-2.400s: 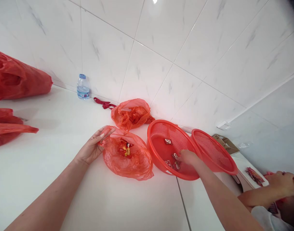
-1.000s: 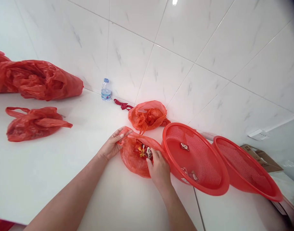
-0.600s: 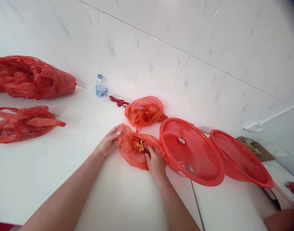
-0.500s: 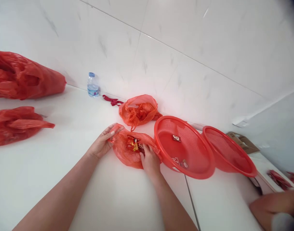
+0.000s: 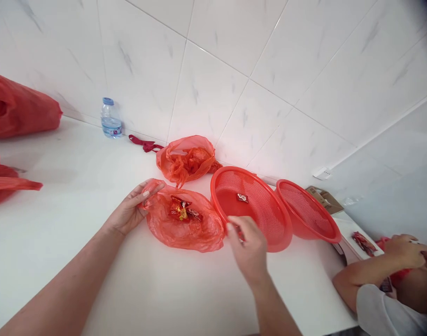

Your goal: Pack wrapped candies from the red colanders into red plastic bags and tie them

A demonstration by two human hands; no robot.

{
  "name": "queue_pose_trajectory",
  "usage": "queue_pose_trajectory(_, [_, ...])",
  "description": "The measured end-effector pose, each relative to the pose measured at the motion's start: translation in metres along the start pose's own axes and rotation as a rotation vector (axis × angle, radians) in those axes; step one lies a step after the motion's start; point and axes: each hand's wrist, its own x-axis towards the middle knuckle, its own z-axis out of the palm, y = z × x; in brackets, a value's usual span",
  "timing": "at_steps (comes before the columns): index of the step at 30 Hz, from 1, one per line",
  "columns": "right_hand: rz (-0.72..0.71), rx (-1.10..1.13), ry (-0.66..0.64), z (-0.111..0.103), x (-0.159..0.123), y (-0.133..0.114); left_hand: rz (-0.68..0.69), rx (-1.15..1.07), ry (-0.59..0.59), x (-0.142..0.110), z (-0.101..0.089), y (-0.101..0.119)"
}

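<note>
L hand pinches L rim of red bag w/ wrapped sweets inside. R hand just R of bag, fingers curled, can't tell if gripping anything. Basket also R of bag.

Bare forearms, bare left hand, bare right hand

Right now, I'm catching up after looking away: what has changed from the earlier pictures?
The right hand brought a dark-red, white-printed packet from the nearer round red plastic basket into the nearer thin red plastic bag, let go, and moved right, toward the basket's near rim. The left hand kept pinching the bag's edge.
</note>
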Motion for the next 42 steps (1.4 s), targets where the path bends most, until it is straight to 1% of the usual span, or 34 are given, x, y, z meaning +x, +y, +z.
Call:
queue_pose_trajectory(1, [0.049, -0.058, 0.003, -0.013, 0.008, 0.008, 0.002, 0.003, 0.004, 0.0, 0.0, 0.0])
queue_pose_trajectory(2, [0.109, -0.139, -0.042, -0.024, 0.016, 0.017, 0.003, 0.005, 0.01, 0.0, 0.0, 0.0])
queue_pose_trajectory(3, [0.159, -0.222, -0.12, -0.033, 0.024, 0.027, 0.002, 0.005, 0.013, 0.0, 0.0, -0.001])
queue_pose_trajectory(5, [0.23, -0.311, -0.357, -0.043, 0.039, 0.047, 0.0, -0.002, 0.007, 0.0, -0.001, -0.001])
queue_pose_trajectory(7, [0.265, -0.324, -0.603, -0.045, 0.051, 0.062, 0.0, -0.002, 0.005, -0.001, -0.001, -0.001])
queue_pose_trajectory(8, [0.294, -0.316, -0.701, -0.044, 0.055, 0.066, 0.0, -0.002, 0.005, -0.001, -0.001, -0.001])
queue_pose_trajectory(9, [0.34, -0.303, -0.77, -0.043, 0.057, 0.069, 0.001, -0.006, 0.006, -0.002, -0.001, -0.001])
queue_pose_trajectory(11, [0.472, -0.264, -0.829, -0.038, 0.059, 0.071, 0.004, -0.02, 0.006, -0.003, 0.0, 0.0])
queue_pose_trajectory(13, [0.58, -0.198, -0.832, -0.033, 0.057, 0.069, 0.008, -0.042, 0.01, -0.004, 0.001, 0.0])
queue_pose_trajectory(14, [0.605, -0.172, -0.833, -0.031, 0.056, 0.069, 0.009, -0.053, 0.016, -0.004, 0.001, 0.0])
queue_pose_trajectory(17, [0.612, -0.169, -0.863, -0.028, 0.054, 0.074, 0.009, -0.076, 0.027, -0.003, 0.001, 0.0])
queue_pose_trajectory(20, [0.548, -0.231, -0.907, -0.027, 0.057, 0.085, 0.012, -0.089, 0.017, -0.003, 0.001, -0.001])
queue_pose_trajectory(22, [0.469, -0.302, -0.893, -0.027, 0.062, 0.091, 0.013, -0.089, 0.01, -0.002, 0.0, -0.002])
queue_pose_trajectory(23, [0.422, -0.347, -0.851, -0.027, 0.065, 0.092, 0.014, -0.088, 0.007, -0.002, -0.001, -0.002])
queue_pose_trajectory(24, [0.371, -0.389, -0.784, -0.028, 0.068, 0.092, 0.015, -0.085, 0.003, -0.002, -0.001, -0.003])
queue_pose_trajectory(26, [0.262, -0.449, -0.59, -0.029, 0.073, 0.085, 0.017, -0.082, -0.004, -0.002, -0.002, -0.003])
queue_pose_trajectory(29, [0.135, -0.434, -0.309, -0.029, 0.072, 0.058, 0.015, -0.088, -0.007, -0.001, -0.003, -0.004])
queue_pose_trajectory(31, [0.073, -0.35, -0.199, -0.026, 0.066, 0.034, 0.016, -0.09, -0.004, -0.001, -0.003, -0.003])
queue_pose_trajectory(32, [0.043, -0.292, -0.172, -0.022, 0.062, 0.021, 0.017, -0.088, -0.004, -0.001, -0.003, -0.003])
queue_pose_trajectory(34, [-0.012, -0.176, -0.173, -0.011, 0.051, -0.002, 0.018, -0.081, -0.006, -0.002, -0.004, -0.004])
queue_pose_trajectory(37, [-0.068, -0.064, -0.254, 0.015, 0.033, -0.025, 0.018, -0.078, -0.008, -0.002, -0.005, -0.004])
queue_pose_trajectory(39, [-0.087, -0.03, -0.307, 0.035, 0.023, -0.033, 0.018, -0.082, -0.005, -0.002, -0.005, -0.004])
queue_pose_trajectory(42, [-0.085, -0.022, -0.348, 0.062, 0.014, -0.038, 0.017, -0.083, 0.002, -0.002, -0.004, -0.004])
